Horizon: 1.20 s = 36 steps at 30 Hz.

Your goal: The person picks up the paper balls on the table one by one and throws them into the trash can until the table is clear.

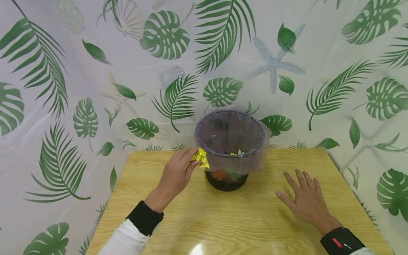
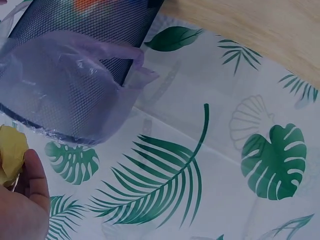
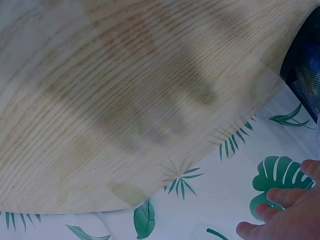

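My left hand (image 1: 176, 170) pinches a crumpled yellow wrapper (image 1: 200, 158) between thumb and fingers, at the left side of a dark mesh trash bin (image 1: 226, 182). In the left wrist view the yellow wrapper (image 2: 12, 154) shows at the left edge, near the bin's rim. A translucent purple bag (image 1: 255, 156) lines the bin and hangs over its rim. Inside the bin lie yellow and white scraps (image 1: 237, 153), and something orange shows through the mesh. To the right of the bin, my right hand (image 1: 307, 200) is spread over the table, holding nothing.
The bin stands on a light wood table (image 1: 223, 219), toward its back edge. Behind and beside the table hangs a white sheet (image 1: 197, 35) printed with green leaves, shells and starfish.
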{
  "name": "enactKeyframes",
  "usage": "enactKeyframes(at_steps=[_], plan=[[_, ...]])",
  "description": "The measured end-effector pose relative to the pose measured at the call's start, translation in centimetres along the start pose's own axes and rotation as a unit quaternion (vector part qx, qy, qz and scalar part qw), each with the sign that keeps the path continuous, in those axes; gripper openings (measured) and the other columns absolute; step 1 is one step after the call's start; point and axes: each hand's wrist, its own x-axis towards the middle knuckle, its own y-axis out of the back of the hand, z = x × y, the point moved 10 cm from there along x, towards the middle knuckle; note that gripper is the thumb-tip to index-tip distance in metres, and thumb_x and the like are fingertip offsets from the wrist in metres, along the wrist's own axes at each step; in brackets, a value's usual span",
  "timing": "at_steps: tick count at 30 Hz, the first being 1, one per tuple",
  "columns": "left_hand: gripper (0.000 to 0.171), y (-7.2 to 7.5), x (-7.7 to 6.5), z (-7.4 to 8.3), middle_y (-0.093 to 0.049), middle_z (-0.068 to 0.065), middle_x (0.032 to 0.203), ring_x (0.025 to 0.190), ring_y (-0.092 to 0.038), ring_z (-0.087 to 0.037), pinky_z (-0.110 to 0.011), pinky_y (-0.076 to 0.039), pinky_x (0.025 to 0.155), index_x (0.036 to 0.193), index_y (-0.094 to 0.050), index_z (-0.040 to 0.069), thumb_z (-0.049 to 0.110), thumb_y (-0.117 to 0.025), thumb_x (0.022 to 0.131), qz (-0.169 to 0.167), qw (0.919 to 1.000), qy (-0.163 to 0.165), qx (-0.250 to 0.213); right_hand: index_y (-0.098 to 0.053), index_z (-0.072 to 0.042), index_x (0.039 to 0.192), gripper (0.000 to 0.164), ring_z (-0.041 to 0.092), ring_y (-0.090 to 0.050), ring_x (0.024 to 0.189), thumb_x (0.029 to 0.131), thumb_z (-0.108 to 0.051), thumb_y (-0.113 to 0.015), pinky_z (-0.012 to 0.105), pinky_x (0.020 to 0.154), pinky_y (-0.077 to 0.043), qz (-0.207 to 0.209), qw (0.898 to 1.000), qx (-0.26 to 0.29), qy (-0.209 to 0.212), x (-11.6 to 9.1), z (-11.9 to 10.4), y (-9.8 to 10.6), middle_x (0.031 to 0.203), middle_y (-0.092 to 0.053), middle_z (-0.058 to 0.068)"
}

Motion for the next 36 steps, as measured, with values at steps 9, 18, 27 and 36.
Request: enactKeyframes(at_steps=[9, 18, 27, 36], plan=[[0.04, -0.3, 2.9, -0.3, -0.069, -0.015, 0.118, 0.103, -0.065, -0.029, -0.039, -0.057, 0.085, 0.131, -0.063, -0.003, 0.008, -0.074, 0.094, 0.037, 0.999, 0.008, -0.023, -0.037, -0.012, 0.16, 0.08, 0.06, -0.025, 0.142, 0.098, -0.058, -0.06, 0.079, 0.11, -0.012, 0.0, 1.0, 0.0, 0.001, 0.0, 0.0, 0.2, 0.157, -0.03, 0.036], [0.039, -2.2, 5.4, -0.4, -0.069, -0.017, 0.123, 0.113, -0.066, -0.032, -0.04, -0.054, 0.098, 0.132, -0.063, -0.005, 0.009, -0.072, 0.097, 0.039, 0.999, 0.013, -0.019, -0.039, -0.011, 0.158, 0.08, 0.06, -0.025, 0.142, 0.098, -0.057, -0.061, 0.079, 0.11, -0.013, 0.001, 1.0, 0.003, 0.0, 0.2, 0.2, 0.5, 0.156, -0.031, 0.036], [0.037, -4.6, 8.1, -0.6, -0.071, -0.014, 0.12, 0.11, -0.069, -0.029, -0.039, -0.056, 0.094, 0.131, -0.066, -0.001, 0.012, -0.073, 0.097, -0.005, 0.9993, 0.026, 0.026, -0.038, -0.01, 0.159, 0.08, 0.061, -0.026, 0.141, 0.098, -0.057, -0.061, 0.08, 0.109, -0.012, 0.004, 1.0, 0.001, 0.006, 0.2, -0.1, 0.5, 0.156, -0.03, 0.037], [0.041, -7.4, 9.8, -0.7, -0.072, -0.012, 0.124, 0.111, -0.069, -0.028, -0.042, -0.054, 0.098, 0.132, -0.067, 0.002, 0.017, -0.077, 0.095, -0.094, 0.9945, 0.034, 0.032, -0.039, -0.011, 0.158, 0.08, 0.06, -0.026, 0.141, 0.097, -0.057, -0.062, 0.079, 0.109, -0.013, 0.011, 1.0, 0.0, 0.006, 0.2, 0.0, 0.5, 0.156, -0.031, 0.037]])
